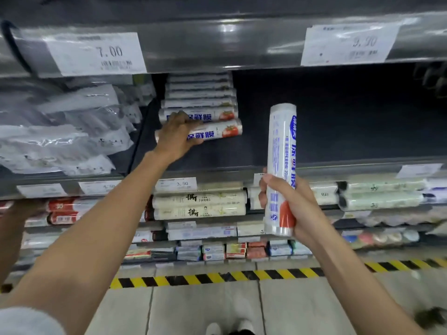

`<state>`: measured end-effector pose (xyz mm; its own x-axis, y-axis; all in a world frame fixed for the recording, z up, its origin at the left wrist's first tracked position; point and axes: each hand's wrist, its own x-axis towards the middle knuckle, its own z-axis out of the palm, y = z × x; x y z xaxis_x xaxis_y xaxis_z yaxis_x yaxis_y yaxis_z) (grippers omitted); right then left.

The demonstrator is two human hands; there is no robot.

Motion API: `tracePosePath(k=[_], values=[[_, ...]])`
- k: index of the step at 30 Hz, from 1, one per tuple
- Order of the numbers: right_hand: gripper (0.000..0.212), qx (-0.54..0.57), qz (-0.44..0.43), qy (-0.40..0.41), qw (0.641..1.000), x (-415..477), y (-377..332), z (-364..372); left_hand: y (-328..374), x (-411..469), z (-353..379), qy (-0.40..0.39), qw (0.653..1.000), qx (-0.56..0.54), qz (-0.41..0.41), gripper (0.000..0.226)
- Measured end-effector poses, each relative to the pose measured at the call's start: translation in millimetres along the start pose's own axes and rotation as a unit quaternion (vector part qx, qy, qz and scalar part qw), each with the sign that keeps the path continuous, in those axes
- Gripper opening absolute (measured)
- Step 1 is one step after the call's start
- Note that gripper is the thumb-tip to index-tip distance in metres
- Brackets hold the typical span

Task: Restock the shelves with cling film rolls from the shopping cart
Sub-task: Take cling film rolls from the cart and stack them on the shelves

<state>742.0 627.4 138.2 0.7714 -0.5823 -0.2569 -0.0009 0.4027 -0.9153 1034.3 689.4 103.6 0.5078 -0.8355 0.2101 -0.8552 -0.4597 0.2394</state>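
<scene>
My left hand (pixel 175 135) reaches into the dark shelf bay and grips the left end of a white cling film roll (pixel 217 132) with blue lettering and a tomato picture, lying at the front of a stack of like rolls (pixel 199 102). My right hand (pixel 285 199) holds another cling film roll (pixel 281 151) upright by its lower half, in front of the shelf edge. The shelf floor (pixel 338 131) to the right of the stack is bare and dark.
Clear plastic bag packs (pixel 60 131) fill the bay to the left. Price tags (pixel 96 53) hang on the shelf rail above. Lower shelves hold several other rolls (pixel 198 205) and small boxes. Yellow-black tape (pixel 217 278) marks the tiled floor. Another person's arm (pixel 9 226) shows at the far left.
</scene>
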Motion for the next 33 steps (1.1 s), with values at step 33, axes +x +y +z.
tracePosePath(k=[33], values=[[0.034,-0.247,-0.048,-0.004,0.968,50,-16,8,-20,-75,8,0.265,0.961,-0.061,-0.038,0.039]])
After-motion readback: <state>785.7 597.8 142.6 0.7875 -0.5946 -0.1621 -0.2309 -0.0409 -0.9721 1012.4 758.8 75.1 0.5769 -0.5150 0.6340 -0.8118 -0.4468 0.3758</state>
